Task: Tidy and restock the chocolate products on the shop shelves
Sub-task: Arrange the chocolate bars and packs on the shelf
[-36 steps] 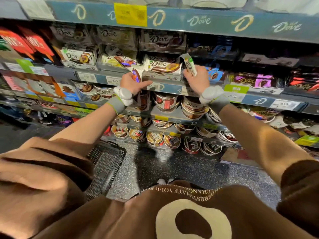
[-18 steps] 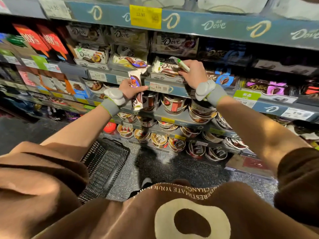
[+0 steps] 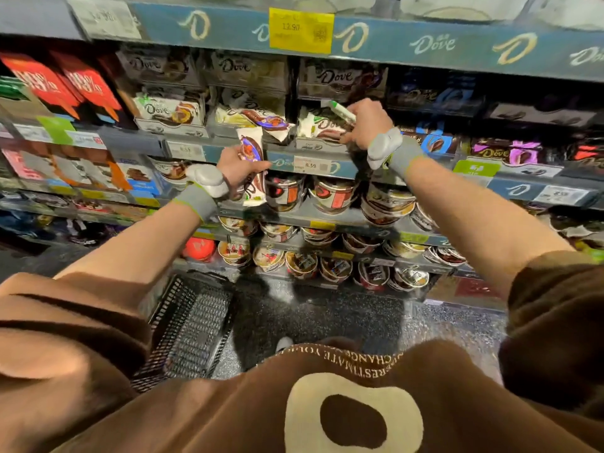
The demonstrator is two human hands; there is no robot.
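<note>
My left hand (image 3: 236,168) grips a white Dove chocolate bar (image 3: 253,165) with brown and purple print, held upright in front of the shelf edge. My right hand (image 3: 366,125) pinches a white and green Dove bar (image 3: 340,110) by its end, over the display box of white Dove bars (image 3: 318,127) on the middle shelf. Beside it stand two more open boxes of Dove bars (image 3: 251,116), (image 3: 166,111). A shelf rail with an 8.59 price tag (image 3: 311,165) runs just below both hands.
Tubs of Dove chocolate (image 3: 331,196) fill the lower shelves. Red boxes (image 3: 65,83) stand at the left, dark Dove packs (image 3: 506,152) at the right. A black wire basket (image 3: 192,325) sits on the speckled floor by my left side. A yellow 12.90 tag (image 3: 300,30) hangs above.
My right hand has carried the white and green bar forward and down into the white Dove box. My left hand has lowered its bar slightly.
</note>
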